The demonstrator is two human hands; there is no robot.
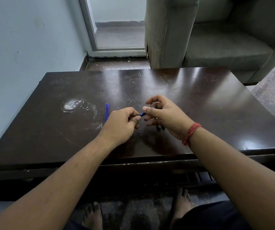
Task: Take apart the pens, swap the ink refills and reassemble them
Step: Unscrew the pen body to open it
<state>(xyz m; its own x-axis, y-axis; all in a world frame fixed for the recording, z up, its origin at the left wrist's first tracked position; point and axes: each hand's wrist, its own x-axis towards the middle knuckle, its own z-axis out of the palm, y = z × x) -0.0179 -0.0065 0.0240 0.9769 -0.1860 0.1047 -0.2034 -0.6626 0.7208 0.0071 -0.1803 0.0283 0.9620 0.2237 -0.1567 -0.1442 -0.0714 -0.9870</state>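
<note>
Both hands meet just below the centre of the frame, above the dark wooden table (199,100). We see the left hand (122,125) with fingers curled, pinching one end of a blue pen (143,114), while the right hand (164,113) pinches the other end between thumb and forefinger, its other fingers loosely spread. A red thread band (192,132) wraps the right wrist. Left of the hands, blue ink refills (106,112) lie side by side on the tabletop, pointing up the frame. Under the right hand we make out dark pen parts (160,127) on the table, mostly hidden. A whitish scuff mark (73,104) sits further left. A grey sofa (216,39) fills the upper right.
</note>
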